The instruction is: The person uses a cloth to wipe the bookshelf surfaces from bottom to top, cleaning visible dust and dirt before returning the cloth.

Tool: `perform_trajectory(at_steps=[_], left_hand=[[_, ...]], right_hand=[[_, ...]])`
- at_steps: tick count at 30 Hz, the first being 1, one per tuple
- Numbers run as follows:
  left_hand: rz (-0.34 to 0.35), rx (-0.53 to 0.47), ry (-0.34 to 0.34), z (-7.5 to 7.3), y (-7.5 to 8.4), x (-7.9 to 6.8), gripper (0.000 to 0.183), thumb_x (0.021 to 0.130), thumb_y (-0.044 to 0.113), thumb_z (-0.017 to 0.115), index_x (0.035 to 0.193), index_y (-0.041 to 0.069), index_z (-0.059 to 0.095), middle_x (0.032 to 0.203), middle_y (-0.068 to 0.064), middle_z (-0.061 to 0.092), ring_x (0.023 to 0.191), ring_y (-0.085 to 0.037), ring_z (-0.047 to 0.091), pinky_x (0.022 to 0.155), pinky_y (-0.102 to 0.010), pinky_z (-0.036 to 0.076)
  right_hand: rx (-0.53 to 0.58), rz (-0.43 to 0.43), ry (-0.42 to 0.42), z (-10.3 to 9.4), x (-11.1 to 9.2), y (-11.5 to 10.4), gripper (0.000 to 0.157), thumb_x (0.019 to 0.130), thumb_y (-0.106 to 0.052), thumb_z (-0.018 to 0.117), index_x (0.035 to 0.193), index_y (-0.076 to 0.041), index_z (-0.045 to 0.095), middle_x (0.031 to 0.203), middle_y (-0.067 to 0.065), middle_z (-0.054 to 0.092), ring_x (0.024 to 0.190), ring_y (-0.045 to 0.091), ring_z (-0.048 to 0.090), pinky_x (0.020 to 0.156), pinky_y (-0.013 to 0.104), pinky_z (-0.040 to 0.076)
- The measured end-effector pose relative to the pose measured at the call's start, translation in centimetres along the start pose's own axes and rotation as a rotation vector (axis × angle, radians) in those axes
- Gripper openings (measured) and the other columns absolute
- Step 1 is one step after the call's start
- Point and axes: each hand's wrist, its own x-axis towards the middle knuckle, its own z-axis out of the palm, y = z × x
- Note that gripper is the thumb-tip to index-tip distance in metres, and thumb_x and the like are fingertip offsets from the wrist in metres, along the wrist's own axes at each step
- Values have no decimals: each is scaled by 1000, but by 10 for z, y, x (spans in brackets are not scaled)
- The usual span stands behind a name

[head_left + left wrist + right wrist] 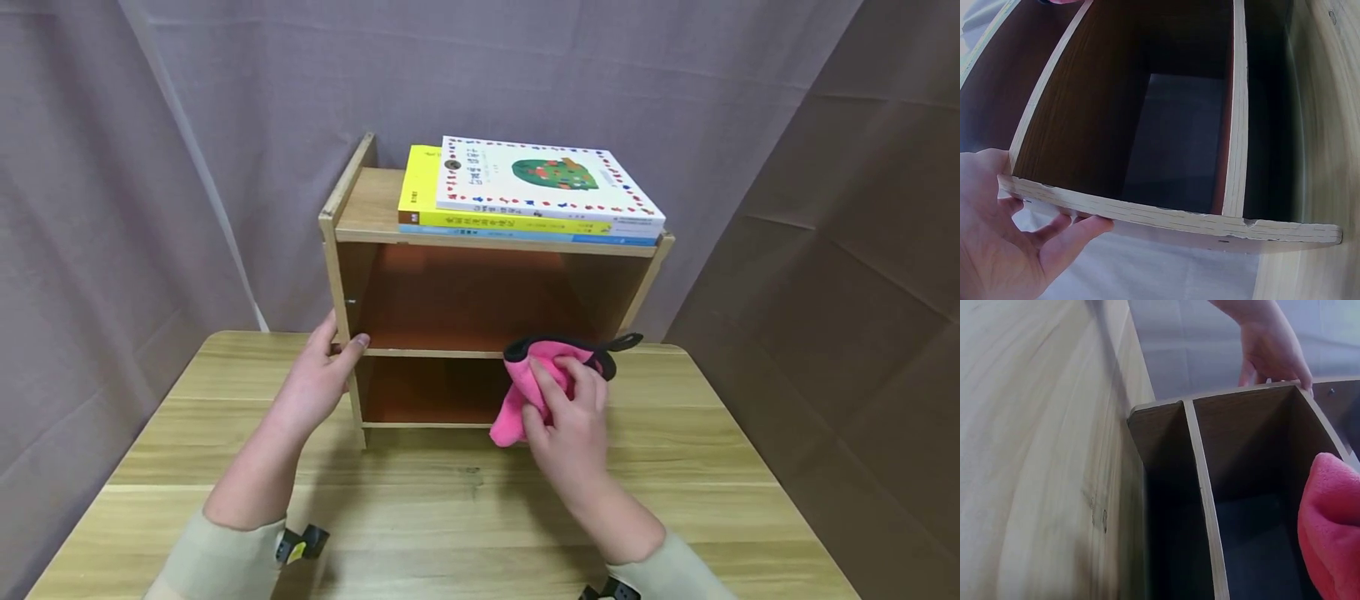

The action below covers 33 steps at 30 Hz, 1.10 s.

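A small wooden shelf (495, 353) stands on the table, its open compartments facing me. My left hand (318, 375) grips the shelf's left side panel, thumb at the front edge by the middle board and fingers round the outside; the left wrist view shows this hand (1016, 231) up close. In my right hand (573, 425) is a bunched pink cloth (513, 408) with black trim and a black loop, held in front of the middle board's right part. Only a pink fold of the cloth (1332, 525) shows in the right wrist view; the right hand itself is out of sight there.
On the shelf's top lie stacked books, a white one (487, 179) over a yellow one (420, 183) and a blue one (450, 229). The wooden table (420, 533) spreads around the shelf. Grey curtains (262, 100) hang behind and at the sides.
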Motion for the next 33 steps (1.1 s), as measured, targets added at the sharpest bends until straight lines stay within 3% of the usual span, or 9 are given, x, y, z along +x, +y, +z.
perform_trajectory(at_steps=[5,9,16,26,33], left_hand=[[3,-3,3,0,0,0,64,101,48,51,156,45,18,159,-11,21,130,-34,42,82,-50,55],[16,3,16,0,-1,0,62,102,46,51,156,42,22,155,-14,25,126,-35,45,80,-47,56],[38,12,28,2,-2,2,59,102,43,52,155,38,28,150,-16,29,121,-35,49,76,-41,55],[38,16,28,2,0,1,60,102,44,51,156,38,27,151,-16,28,122,-35,49,77,-42,55],[39,1,20,2,1,0,60,102,42,52,156,40,26,152,-16,27,122,-36,48,79,-45,55]], right_hand=[[-69,-56,-7,3,4,-3,41,83,-19,63,123,-14,71,126,19,54,114,44,45,94,60,33],[-126,-115,-11,3,7,-4,39,92,-32,56,125,-18,70,129,19,53,116,45,43,97,64,30],[-165,-143,-31,5,12,-4,44,100,-48,50,127,-18,69,133,17,53,126,44,41,105,70,25],[-200,-181,-126,4,23,-5,48,102,-48,45,133,-18,64,141,14,52,138,41,36,110,72,13],[-211,-189,-119,10,23,-8,49,102,-49,42,133,-18,64,140,14,52,136,41,37,108,72,15]])
